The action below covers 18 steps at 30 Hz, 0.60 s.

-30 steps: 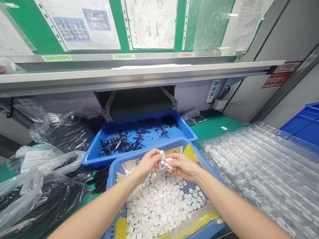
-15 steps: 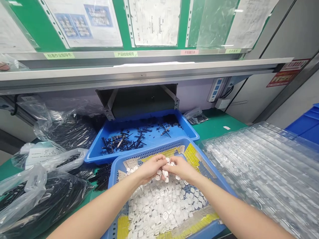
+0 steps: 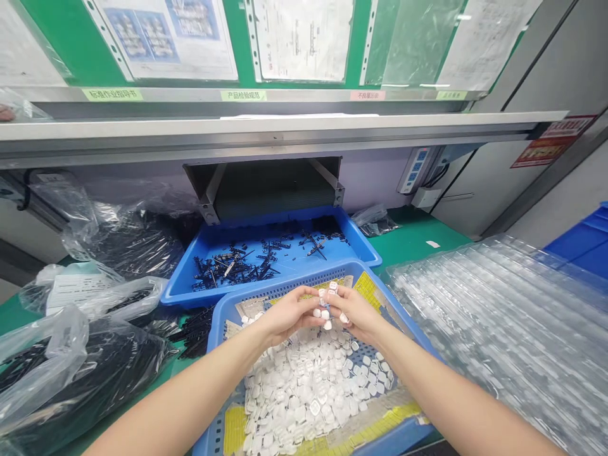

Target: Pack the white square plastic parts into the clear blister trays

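White pieces [image 3: 304, 396] heaped in perforated blue basket [image 3: 215, 332]. Over its far half, left hand [image 3: 289, 315] and right hand [image 3: 360, 311] nearly meet, each pinching a few white caps [image 3: 325, 314] (exact count unclear). Beyond: blue tray [image 3: 299, 267], scattered black parts [image 3: 228, 269] inside; dark wall opening [image 3: 275, 183] behind.

Hands [image 3: 291, 314] hold small white pieces [image 3: 325, 314] above blue basket [image 3: 215, 328].
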Motion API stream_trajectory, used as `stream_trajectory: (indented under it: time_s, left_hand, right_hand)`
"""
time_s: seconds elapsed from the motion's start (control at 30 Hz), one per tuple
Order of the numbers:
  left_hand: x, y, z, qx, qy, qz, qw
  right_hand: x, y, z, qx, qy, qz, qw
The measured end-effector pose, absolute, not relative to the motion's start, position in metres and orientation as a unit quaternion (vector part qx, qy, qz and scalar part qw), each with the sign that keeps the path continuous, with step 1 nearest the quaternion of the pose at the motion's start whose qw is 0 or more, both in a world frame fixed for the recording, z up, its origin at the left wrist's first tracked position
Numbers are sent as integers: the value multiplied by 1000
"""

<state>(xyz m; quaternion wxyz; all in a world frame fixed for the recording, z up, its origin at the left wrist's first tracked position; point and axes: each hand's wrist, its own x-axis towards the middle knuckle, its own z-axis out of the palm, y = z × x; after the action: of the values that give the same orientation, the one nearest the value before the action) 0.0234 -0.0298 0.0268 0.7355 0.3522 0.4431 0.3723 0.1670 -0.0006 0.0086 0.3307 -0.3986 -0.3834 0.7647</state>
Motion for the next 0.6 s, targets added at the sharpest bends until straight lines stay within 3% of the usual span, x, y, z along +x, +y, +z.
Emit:
stream_trajectory:
  time_s: [0.4, 0.6]
  left_hand:
    - [17, -24, 27, 317, 449, 477, 686]
    - [20, -24, 27, 382, 484, 484, 621]
  right_hand:
    - [171, 0, 16, -369, -323, 810, 321]
    - [171, -7, 18, -345, -360, 829, 254]
